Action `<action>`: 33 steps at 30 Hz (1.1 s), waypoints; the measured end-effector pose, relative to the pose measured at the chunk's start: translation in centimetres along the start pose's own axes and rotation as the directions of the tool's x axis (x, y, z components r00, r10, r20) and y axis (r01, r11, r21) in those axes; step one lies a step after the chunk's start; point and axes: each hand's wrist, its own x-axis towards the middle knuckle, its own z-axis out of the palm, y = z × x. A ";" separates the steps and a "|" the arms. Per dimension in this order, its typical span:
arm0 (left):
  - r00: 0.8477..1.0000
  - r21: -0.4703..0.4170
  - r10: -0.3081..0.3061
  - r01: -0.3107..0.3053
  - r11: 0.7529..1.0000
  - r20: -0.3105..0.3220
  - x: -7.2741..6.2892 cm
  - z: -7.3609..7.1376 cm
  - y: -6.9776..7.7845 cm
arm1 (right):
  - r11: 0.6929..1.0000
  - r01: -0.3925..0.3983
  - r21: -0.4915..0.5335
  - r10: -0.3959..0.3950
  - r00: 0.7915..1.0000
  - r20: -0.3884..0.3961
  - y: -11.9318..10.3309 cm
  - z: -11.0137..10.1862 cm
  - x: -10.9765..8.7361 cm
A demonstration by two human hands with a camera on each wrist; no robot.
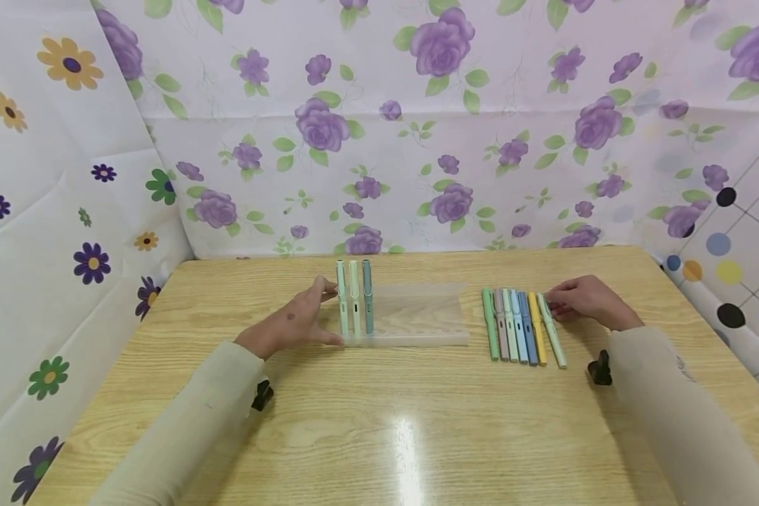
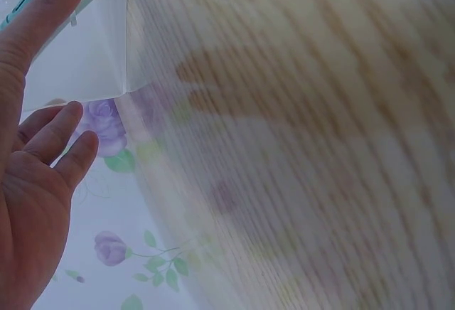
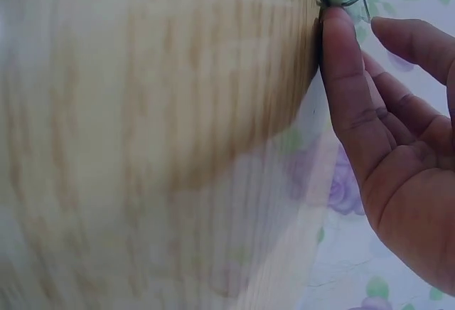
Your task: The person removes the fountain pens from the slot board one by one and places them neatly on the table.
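A: The left sleeve [image 1: 183,429] and the right sleeve [image 1: 686,422] are stretching over the near part of the wooden table [image 1: 329,429], so what is the left hand [image 1: 291,322] doing?

B: Its thumb and fingers are standing wide apart about the left end of the clear holder [image 1: 417,341], the thumb lying at the front, the fingertips touching the back

A: What is the holder bearing?

B: A pale green pen [image 1: 344,320], a pale yellow pen [image 1: 355,309] and a dark teal pen [image 1: 368,302] are resting side by side towards its left; whether they are leaning, I cannot tell

A: And the right hand [image 1: 587,299]?

B: Its fingers are bending loosely and touching the cap of a light green pen [image 1: 553,336]; I cannot tell whether they are pinching it

A: Where is that pen lying?

B: It is slanting on the table, right of the holder, near a yellow pen [image 1: 537,330], with five more pens [image 1: 509,330] lying further left
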 end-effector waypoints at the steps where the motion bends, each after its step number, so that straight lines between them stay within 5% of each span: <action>1: 1.000 0.000 0.001 -0.001 1.000 0.000 0.0 0.0 0.0 | 1.000 0.000 -0.006 0.000 1.000 0.003 -0.1 0.0 -0.1; 14: 1.000 -0.006 -0.006 0.006 1.000 0.005 0.0 -0.2 0.1 | 0.998 -0.055 0.041 0.052 0.997 0.063 -0.4 0.7 -0.8; 28: 1.000 -0.013 -0.006 0.006 1.000 0.003 -0.1 0.0 0.1 | 0.997 -0.056 -0.044 0.055 0.998 -0.028 -1.1 0.9 -1.2; 33: 1.000 -0.006 -0.004 0.004 1.000 0.000 0.0 0.0 0.0 | 0.999 0.020 -0.047 -0.022 0.999 -0.038 -2.5 0.9 -1.5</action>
